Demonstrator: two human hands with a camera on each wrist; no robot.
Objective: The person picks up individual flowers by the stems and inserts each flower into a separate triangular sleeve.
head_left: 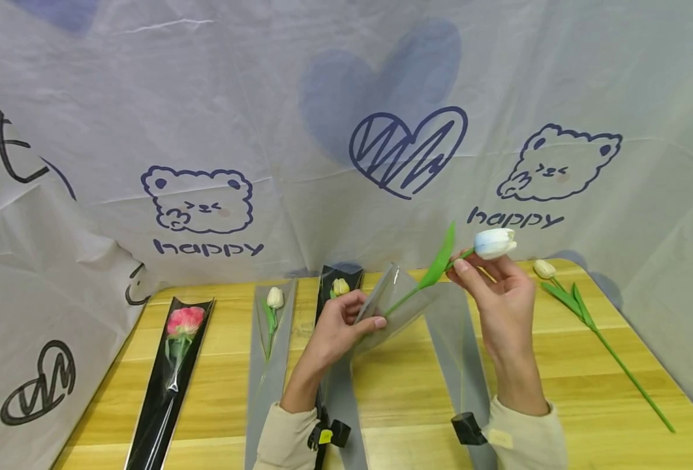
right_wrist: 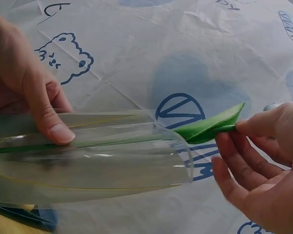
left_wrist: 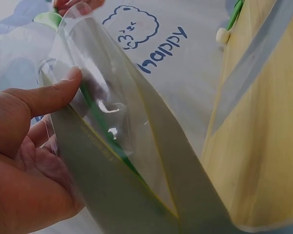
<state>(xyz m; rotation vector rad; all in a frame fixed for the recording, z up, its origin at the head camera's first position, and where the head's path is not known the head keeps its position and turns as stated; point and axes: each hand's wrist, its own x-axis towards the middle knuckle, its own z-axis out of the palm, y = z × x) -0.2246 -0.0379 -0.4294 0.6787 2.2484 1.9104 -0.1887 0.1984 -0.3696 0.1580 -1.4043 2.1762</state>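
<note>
While the right grip (head_left: 502, 300) pinches the tulip (head_left: 438, 262) by its stem (head_left: 405, 300), close under the white and blue head (head_left: 493, 243), the left grip (head_left: 336, 328) pinches the clear sleeve (right_wrist: 122, 168), with the thumb (right_wrist: 62, 133) on the front. The tulip is thus between both grips: its head is just above the right one, its leaf (right_wrist: 210, 124) is outside the sleeve's mouth, and its lower stem lies inside the sleeve, passing the left thumb. I suppose that the tulip is light, probably artificial, with a stem rather stiff but able to bend. The stem below the head seems the best place to hold, because the petals could be crushed. The sleeve looks thin and slippery; it may crease, so a gentle pinch near its mouth should be enough. To the right of the right grip, another tulip (head_left: 594, 328) lies on the table (head_left: 569, 391).
</note>
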